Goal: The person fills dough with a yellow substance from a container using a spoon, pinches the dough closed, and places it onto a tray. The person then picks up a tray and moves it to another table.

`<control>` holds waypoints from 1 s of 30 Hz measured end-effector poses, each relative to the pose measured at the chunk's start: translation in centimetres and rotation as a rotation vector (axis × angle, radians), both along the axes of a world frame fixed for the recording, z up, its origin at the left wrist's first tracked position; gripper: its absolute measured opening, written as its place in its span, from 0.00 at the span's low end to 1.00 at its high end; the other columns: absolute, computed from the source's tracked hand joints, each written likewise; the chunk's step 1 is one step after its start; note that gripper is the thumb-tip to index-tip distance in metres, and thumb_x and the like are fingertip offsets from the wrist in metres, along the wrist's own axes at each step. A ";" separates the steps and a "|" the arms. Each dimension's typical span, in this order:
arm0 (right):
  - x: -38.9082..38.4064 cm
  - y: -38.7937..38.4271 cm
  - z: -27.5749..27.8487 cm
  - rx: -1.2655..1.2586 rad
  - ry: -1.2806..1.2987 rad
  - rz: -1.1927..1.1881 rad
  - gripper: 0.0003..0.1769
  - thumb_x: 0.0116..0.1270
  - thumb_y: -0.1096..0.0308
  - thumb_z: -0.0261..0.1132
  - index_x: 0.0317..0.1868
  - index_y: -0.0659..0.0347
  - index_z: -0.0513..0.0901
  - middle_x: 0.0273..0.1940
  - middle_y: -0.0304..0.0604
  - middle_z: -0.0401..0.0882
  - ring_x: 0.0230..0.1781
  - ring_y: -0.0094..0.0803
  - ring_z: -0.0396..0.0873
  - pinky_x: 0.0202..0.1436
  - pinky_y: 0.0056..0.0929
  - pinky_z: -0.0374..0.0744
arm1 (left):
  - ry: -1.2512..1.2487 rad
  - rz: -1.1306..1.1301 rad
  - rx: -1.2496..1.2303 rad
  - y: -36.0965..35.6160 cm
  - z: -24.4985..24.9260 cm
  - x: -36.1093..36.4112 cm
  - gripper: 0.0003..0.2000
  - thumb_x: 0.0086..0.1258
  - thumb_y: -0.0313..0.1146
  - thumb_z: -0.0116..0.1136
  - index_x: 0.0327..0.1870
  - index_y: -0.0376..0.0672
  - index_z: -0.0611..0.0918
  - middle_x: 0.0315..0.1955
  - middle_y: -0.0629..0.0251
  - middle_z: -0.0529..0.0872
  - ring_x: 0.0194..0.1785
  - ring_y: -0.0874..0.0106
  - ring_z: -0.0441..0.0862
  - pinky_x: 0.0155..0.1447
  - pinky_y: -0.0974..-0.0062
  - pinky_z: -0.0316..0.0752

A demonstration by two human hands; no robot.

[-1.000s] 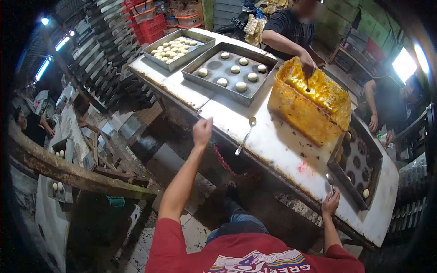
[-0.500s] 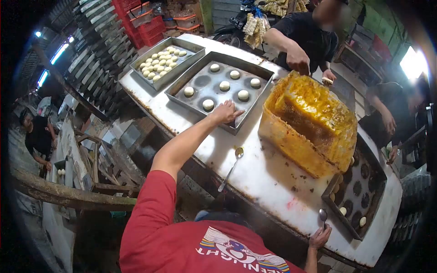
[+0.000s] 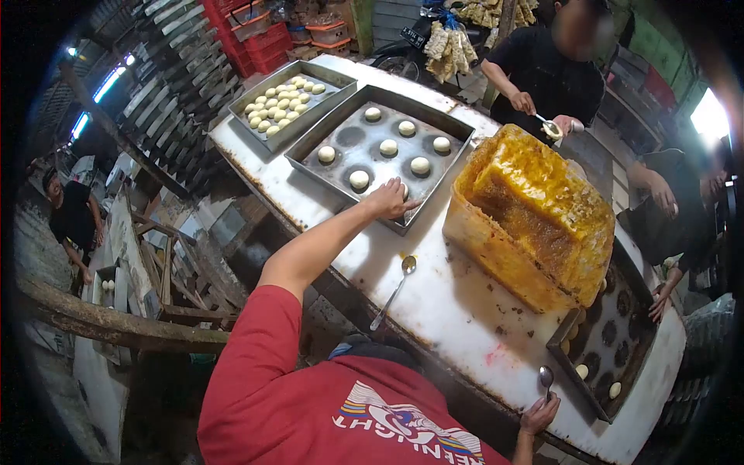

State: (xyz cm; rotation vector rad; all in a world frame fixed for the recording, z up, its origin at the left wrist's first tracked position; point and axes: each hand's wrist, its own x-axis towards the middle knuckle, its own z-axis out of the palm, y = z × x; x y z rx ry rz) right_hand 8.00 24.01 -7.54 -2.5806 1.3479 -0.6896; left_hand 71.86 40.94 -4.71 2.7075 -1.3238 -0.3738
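My left hand reaches over the near corner of a metal tray, fingers spread and pressed down, with what lies under the palm hidden. Round pale dough balls stand apart on dark round marks in that tray. Low at the right, my right hand grips a metal spoon, bowl up, at the table's near edge. Close beside it is a dark tray holding a few dough balls. Another spoon lies on the white table between my hands.
A big block-like container coated in orange-yellow filling stands mid-table. Behind it a person holds a spoon and dough; another person is at the right. A tray of many dough balls sits at the far left.
My left hand has shifted slightly up and right, still over the tray corner. The person across has raised a spoon to the dough. At the right, the other person's hand now rests by the dark tray.
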 end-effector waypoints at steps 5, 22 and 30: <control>-0.1 0.2 0.1 -0.018 0.025 -0.011 0.19 0.65 0.63 0.47 0.47 0.71 0.69 0.39 0.59 0.68 0.42 0.56 0.69 0.47 0.45 0.67 | -0.175 0.150 -0.409 0.1 1.0 -1.0 0.39 0.66 0.62 0.35 0.65 0.33 0.59 0.64 0.35 0.55 0.68 0.45 0.51 0.69 0.54 0.50; 0.2 0.4 0.3 -0.031 -0.035 -0.037 0.19 0.65 0.61 0.48 0.45 0.71 0.70 0.38 0.57 0.68 0.40 0.55 0.69 0.44 0.45 0.68 | 0.162 0.667 -0.976 1.6 5.0 -2.1 0.27 0.72 0.50 0.33 0.51 0.33 0.76 0.53 0.44 0.74 0.60 0.54 0.69 0.64 0.66 0.62; 0.1 0.3 -0.1 -0.052 -0.016 -0.018 0.18 0.63 0.62 0.49 0.45 0.70 0.70 0.38 0.57 0.68 0.40 0.55 0.68 0.45 0.44 0.67 | -0.166 0.190 -0.285 0.3 -0.1 0.0 0.29 0.63 0.45 0.52 0.66 0.49 0.62 0.66 0.48 0.58 0.69 0.50 0.54 0.67 0.52 0.54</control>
